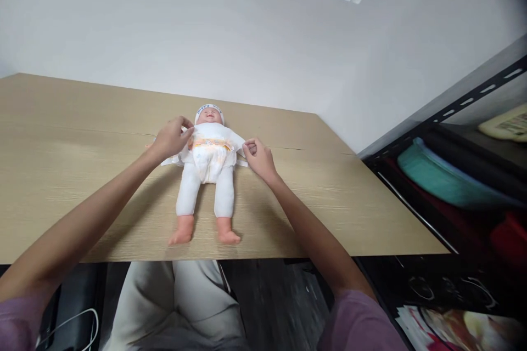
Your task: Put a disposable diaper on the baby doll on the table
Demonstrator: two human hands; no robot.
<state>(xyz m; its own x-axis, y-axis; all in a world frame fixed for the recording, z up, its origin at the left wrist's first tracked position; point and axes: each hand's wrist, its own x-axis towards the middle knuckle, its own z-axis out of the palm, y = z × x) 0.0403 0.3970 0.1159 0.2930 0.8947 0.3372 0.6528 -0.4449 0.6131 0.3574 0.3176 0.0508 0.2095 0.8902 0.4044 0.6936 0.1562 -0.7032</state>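
A baby doll (208,175) in white clothes and a white cap lies on its back on the wooden table (82,137), feet toward me. A white diaper (211,158) with an orange waistband wraps its middle. My left hand (171,138) is closed in a pinch on the diaper's side at the doll's shoulder. My right hand (259,158) pinches the diaper tab on the other side, close to the doll's arm.
A white wall rises behind the table. To the right stands a black metal shelf (453,115) holding a teal item (444,175) and a red one (508,236). Below the table edge are my light trousers (173,301), a white cable and magazines (453,329).
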